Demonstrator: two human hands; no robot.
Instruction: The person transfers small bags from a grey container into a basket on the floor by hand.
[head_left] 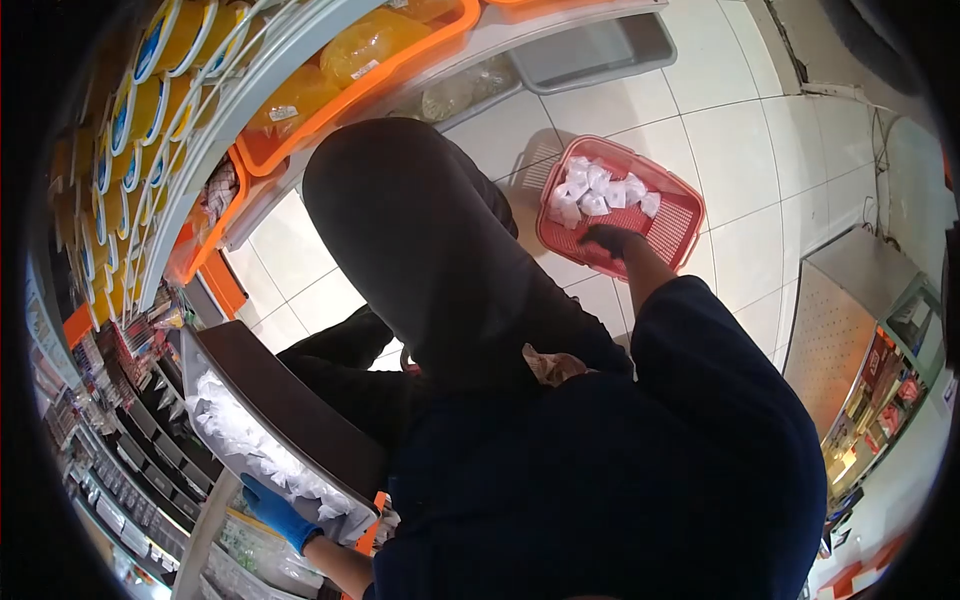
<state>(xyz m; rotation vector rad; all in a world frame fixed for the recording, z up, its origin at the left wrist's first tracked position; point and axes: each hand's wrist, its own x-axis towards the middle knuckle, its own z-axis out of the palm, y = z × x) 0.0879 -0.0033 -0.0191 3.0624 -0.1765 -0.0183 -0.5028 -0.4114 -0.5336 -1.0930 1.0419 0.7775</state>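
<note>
One hand, your left (272,508), lies against the grey bin's (300,408) outer edge, apparently steadying it; your right hand (613,239) reaches inside the red basket's (675,222) near edge. Neither grip is discernible.

Bright, even light whitens the floor tiles (735,150), with soft shadow beside the red basket (690,225). The dark clothing (560,480) loses detail. Wide-angle distortion bends the shelves (175,250) at left; black vignetting rings the view, its edges softer.
</note>
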